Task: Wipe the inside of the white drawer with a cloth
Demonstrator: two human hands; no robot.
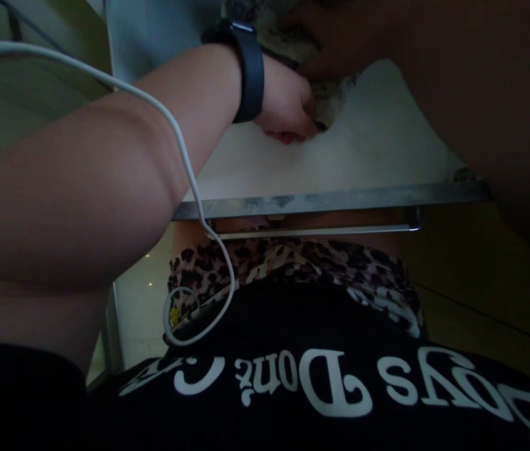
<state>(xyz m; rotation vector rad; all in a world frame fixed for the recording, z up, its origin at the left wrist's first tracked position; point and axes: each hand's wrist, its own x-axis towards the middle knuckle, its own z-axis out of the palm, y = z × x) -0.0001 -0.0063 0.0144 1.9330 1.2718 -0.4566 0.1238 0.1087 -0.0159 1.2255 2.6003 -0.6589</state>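
A: What lies on the counter (pixel 363 153)?

B: A mottled, pale-and-dark piece, apparently cloth (pixel 333 103), spreads across the counter's white top, back from its metal front edge.

A: And the hands?

B: Both are over the counter, at the cloth. The left hand (pixel 288 100) is curled nearly closed, thumb and fingers pinching the cloth's near edge. A black watch (pixel 250 72) circles that wrist. The right hand (pixel 340 41) is in deep shadow, its fingers reaching onto the cloth; I cannot tell how far open it is or whether it grips.

A: Anything else?

B: A white cable (pixel 178 134) crosses the left forearm and loops below the counter's front edge, beside leopard-print shorts (pixel 335 257). A slim metal bar (pixel 321 232) runs just under that edge.
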